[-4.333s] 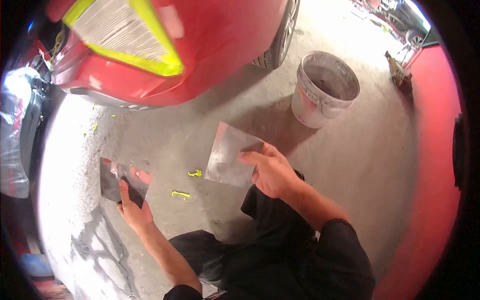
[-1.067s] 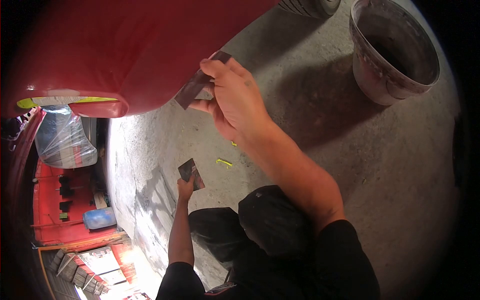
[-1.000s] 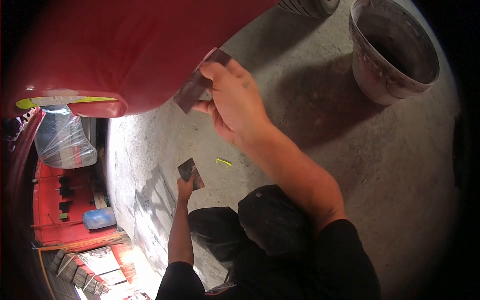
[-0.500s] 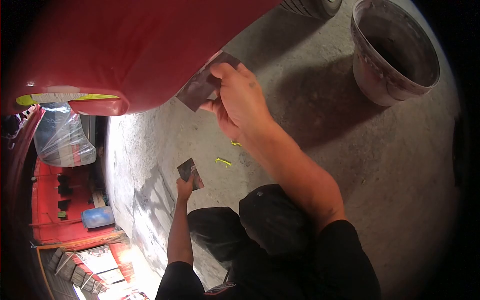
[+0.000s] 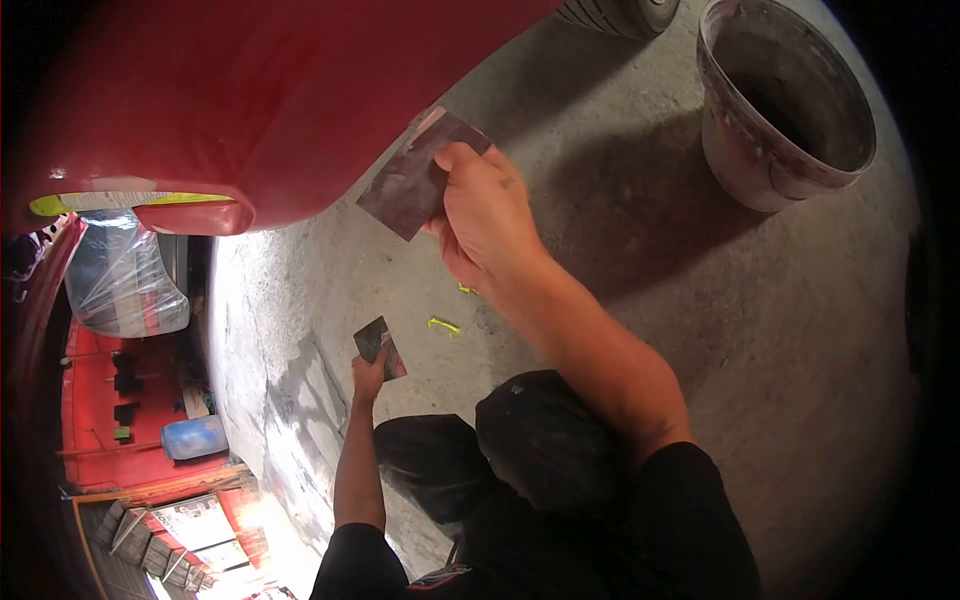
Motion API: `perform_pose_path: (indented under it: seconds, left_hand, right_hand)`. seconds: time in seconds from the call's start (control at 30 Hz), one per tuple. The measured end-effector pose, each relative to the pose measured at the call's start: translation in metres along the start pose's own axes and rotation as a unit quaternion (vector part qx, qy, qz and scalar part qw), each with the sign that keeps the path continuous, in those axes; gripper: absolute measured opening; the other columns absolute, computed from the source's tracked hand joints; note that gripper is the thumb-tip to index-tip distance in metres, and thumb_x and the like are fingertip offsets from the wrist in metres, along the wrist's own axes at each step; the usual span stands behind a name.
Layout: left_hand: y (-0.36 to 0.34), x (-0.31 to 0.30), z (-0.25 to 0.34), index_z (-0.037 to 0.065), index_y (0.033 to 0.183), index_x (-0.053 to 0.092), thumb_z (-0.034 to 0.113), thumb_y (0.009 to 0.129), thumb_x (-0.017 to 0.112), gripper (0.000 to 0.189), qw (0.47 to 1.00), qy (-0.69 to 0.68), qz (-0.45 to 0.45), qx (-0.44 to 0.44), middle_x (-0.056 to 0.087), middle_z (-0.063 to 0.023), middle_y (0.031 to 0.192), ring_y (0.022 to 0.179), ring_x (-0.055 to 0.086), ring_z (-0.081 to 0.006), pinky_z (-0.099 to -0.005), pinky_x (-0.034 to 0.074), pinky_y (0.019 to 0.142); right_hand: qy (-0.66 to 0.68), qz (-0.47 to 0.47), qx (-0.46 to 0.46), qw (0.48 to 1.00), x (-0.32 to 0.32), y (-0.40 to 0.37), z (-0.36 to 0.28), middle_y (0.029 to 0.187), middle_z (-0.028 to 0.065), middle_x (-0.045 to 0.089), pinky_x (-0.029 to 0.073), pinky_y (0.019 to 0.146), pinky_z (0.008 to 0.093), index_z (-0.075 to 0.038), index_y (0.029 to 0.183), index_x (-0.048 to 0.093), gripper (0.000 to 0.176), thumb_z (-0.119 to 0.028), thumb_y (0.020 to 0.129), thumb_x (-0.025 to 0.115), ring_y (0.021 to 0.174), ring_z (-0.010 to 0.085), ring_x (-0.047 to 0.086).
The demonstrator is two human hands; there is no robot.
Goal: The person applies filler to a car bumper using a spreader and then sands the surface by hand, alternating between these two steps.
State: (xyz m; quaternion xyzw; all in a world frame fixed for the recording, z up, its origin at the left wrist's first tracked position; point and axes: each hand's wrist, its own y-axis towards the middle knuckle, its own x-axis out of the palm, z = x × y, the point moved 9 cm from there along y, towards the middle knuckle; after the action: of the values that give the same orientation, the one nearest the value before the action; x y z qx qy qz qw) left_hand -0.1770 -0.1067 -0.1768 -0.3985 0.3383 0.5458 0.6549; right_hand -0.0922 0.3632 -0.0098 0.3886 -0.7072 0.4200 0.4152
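My right hand (image 5: 489, 212) pinches a dark, flat rectangular filler spreader (image 5: 402, 190) between thumb and fingers. Pinkish putty marks its upper edge, close beside the lower edge of a glossy red car body panel (image 5: 270, 110). Lower and to the left, my left hand (image 5: 367, 378) grips a second dark flat plate (image 5: 372, 338), which has pinkish smears on its face. It is held over the concrete floor, in front of my knees.
A smeared bucket (image 5: 740, 160) stands on the floor at the upper right, near a tyre (image 5: 615, 15). Yellow-green scraps (image 5: 444, 326) lie on the concrete (image 5: 640, 280). A plastic-wrapped car part (image 5: 130, 270) and a blue drum (image 5: 195, 437) are at the left.
My right hand has drawn the spreader slightly down from the panel's edge, and more of its face shows. My left hand with its plate has barely moved.
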Motion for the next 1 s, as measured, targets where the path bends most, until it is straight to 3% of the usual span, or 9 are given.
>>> perform_pose_path:
  seconds: [0.17, 0.27, 0.37, 0.47, 0.57, 1.0]
  left_hand:
    - [0.001, 0.001, -0.002, -0.006, 0.094, 0.070, 0.025, 0.085, 0.070, 0.032, 1.000, -0.017, 0.001, -0.007, 0.072, -0.0164, 0.080, 0.076, 0.069, -0.0208, -0.0389, 0.052, 0.069]
    - [0.002, 0.000, -0.006, -0.005, 0.095, 0.070, 0.026, 0.085, 0.070, 0.033, 1.000, 0.007, 0.003, -0.019, 0.072, -0.0174, 0.081, 0.077, 0.069, -0.0216, -0.0394, 0.052, 0.069]
    - [0.004, 0.000, -0.007, -0.005, 0.096, 0.069, 0.026, 0.085, 0.069, 0.032, 1.000, 0.013, 0.005, -0.002, 0.072, -0.0180, 0.082, 0.079, 0.070, -0.0224, -0.0397, 0.052, 0.069]
    - [0.002, 0.001, 0.000, -0.004, 0.097, 0.069, 0.025, 0.085, 0.069, 0.032, 1.000, 0.024, 0.000, -0.005, 0.072, -0.0181, 0.082, 0.080, 0.070, -0.0225, -0.0398, 0.052, 0.070]
    - [0.003, 0.002, 0.001, -0.004, 0.097, 0.070, 0.025, 0.084, 0.069, 0.031, 1.000, 0.012, 0.005, 0.012, 0.072, -0.0178, 0.082, 0.080, 0.070, -0.0220, -0.0396, 0.052, 0.070]
    - [0.002, 0.001, -0.008, -0.006, 0.093, 0.070, 0.024, 0.084, 0.070, 0.031, 1.000, 0.000, 0.007, -0.006, 0.072, -0.0164, 0.080, 0.076, 0.070, -0.0221, -0.0395, 0.052, 0.067]
  right_hand:
    - [0.028, -0.044, -0.009, 0.999, 0.018, -0.003, -0.010, 0.105, 0.0111, 0.063, 0.057, 0.077, 0.0402, -0.001, 0.115, 0.052, 0.023, -0.008, 0.096, 0.042, 0.087, 0.0206, 0.066]
    - [0.017, -0.050, -0.012, 0.999, 0.030, -0.004, -0.014, 0.099, 0.0061, 0.067, 0.052, 0.076, 0.0318, -0.007, 0.118, 0.055, 0.028, -0.015, 0.095, 0.040, 0.094, 0.0144, 0.066]
    - [-0.055, -0.045, -0.011, 0.997, 0.034, -0.001, -0.010, 0.093, 0.0053, 0.064, 0.050, 0.070, 0.0309, -0.007, 0.118, 0.055, 0.028, -0.014, 0.094, 0.041, 0.086, 0.0132, 0.063]
    - [-0.071, -0.005, -0.040, 0.997, 0.016, -0.019, -0.020, 0.098, 0.0093, 0.064, 0.054, 0.067, 0.0358, -0.002, 0.112, 0.053, 0.021, -0.010, 0.095, 0.045, 0.081, 0.0189, 0.064]
    - [-0.035, 0.062, 0.004, 0.997, -0.008, -0.015, -0.005, 0.092, 0.0106, 0.063, 0.051, 0.061, 0.0337, -0.001, 0.107, 0.050, 0.016, -0.009, 0.095, 0.045, 0.078, 0.0188, 0.064]
    - [0.023, -0.017, -0.004, 1.000, 0.009, -0.001, 0.000, 0.106, 0.0142, 0.061, 0.057, 0.077, 0.0415, 0.002, 0.111, 0.043, 0.019, -0.006, 0.094, 0.041, 0.089, 0.0236, 0.067]
